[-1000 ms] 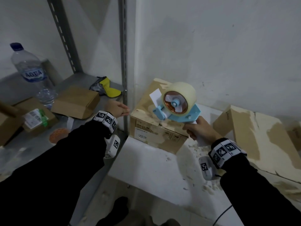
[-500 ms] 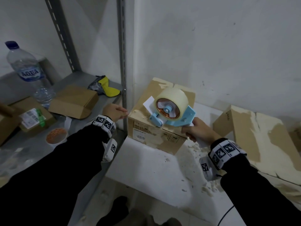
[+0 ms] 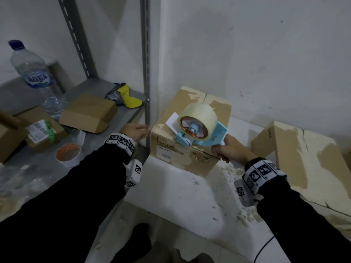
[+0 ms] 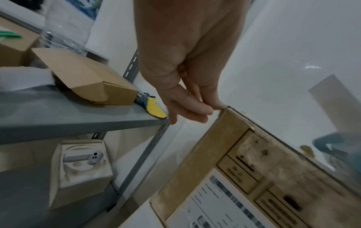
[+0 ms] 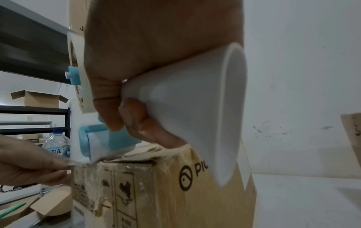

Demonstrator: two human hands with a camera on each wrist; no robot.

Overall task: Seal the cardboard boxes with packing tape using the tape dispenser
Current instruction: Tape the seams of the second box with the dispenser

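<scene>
In the head view we see the cardboard box (image 3: 190, 137) at the centre of the frame, standing on a white ledge (image 3: 171, 188) against the wall. The light blue tape dispenser (image 3: 201, 133) with its clear tape roll (image 3: 197, 120) sits on the box's near top edge. Our right hand (image 3: 230, 149), right of centre, is wrapped around the dispenser's white handle. Our left hand (image 3: 135, 130), left of centre, has its fingertips at the box's top left corner. In the left half of the frame a grey metal shelf (image 3: 95, 141) carries an Aqua water bottle (image 3: 36, 78), a small folded mailer box (image 3: 87, 112), a yellow and grey item (image 3: 125, 96) and a spare tape roll (image 3: 68, 153). A second large box (image 3: 307, 158) lies at the right edge.

In the left wrist view our left hand (image 4: 187, 69) fills the upper centre, thumb and fingertips pressed together in a pinch right at the box (image 4: 244, 177) corner; what they pinch is too small to tell.

In the right wrist view our right hand (image 5: 148, 64) clenches the white handle (image 5: 195, 104) at centre frame. The dispenser's blue roller (image 5: 101, 143) rests on the box (image 5: 156, 192) top, and a strip of tape (image 5: 86, 161) runs from it to our left hand (image 5: 33, 162) at the lower left, which pinches its end over the box corner.
</scene>
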